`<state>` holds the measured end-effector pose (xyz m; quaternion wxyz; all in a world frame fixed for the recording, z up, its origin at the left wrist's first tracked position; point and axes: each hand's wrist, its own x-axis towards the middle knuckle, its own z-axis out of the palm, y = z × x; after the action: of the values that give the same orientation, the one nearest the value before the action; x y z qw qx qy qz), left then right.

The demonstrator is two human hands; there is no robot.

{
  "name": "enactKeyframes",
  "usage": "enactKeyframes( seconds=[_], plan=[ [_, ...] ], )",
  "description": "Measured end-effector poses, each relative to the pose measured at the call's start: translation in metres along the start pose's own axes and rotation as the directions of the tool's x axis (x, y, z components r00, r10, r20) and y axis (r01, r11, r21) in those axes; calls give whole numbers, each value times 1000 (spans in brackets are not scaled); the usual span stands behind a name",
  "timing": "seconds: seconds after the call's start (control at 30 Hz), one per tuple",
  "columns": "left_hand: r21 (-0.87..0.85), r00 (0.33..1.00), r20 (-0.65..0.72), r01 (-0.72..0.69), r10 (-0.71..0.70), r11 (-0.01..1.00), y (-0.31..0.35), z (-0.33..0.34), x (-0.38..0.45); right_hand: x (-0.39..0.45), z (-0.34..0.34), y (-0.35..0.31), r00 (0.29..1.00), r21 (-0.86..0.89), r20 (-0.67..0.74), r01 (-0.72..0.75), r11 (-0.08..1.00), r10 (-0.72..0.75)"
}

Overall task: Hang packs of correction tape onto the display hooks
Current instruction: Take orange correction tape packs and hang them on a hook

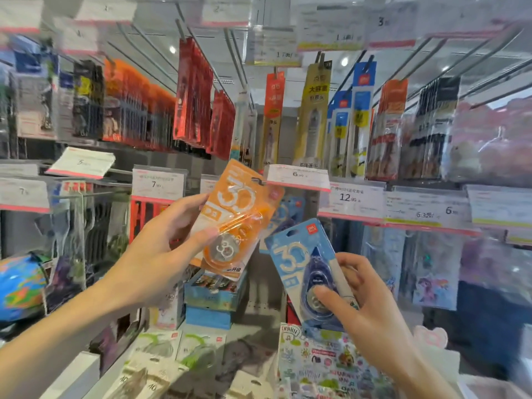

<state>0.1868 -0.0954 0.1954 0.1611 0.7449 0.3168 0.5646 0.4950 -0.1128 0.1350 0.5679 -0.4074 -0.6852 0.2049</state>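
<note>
My left hand (161, 251) grips an orange pack of correction tape (239, 214), tilted to the right, its top hang hole close to the 6.00 price tag (298, 177) at the end of a display hook. My right hand (365, 309) pinches a blue pack of correction tape (305, 266) lower and to the right, thumb on its front. More blue packs (285, 214) hang behind the orange one, partly hidden.
Hooks above carry red, orange, yellow and blue pen packs (313, 110). Price tags line the shelf rail (354, 200). Blue boxes (213, 295) sit below the packs. A sticker sheet (325, 361) and green packs (178, 347) lie on the lower shelf. A globe (20, 286) stands at left.
</note>
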Motion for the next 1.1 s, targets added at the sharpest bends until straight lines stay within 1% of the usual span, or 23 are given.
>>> enactKeyframes(
  seconds=[0.33,0.53,0.77,1.0,1.1],
  plan=[
    [-8,998,-13,-66,66,998,3,-8,7,13,24,-2,997,134,-67,52,990,-43],
    [-26,998,-22,-67,67,997,1,-10,8,21,38,-6,993,185,-102,82,979,-64],
    [-52,998,-24,-60,59,997,-5,-10,9,30,38,-10,992,244,-122,52,968,-22],
    [-59,998,-35,-59,57,997,-9,-7,9,32,37,-11,992,254,-125,17,967,16],
    [-61,998,-34,-52,50,997,-12,-6,8,33,39,-11,989,234,-148,11,972,24]
  ],
)
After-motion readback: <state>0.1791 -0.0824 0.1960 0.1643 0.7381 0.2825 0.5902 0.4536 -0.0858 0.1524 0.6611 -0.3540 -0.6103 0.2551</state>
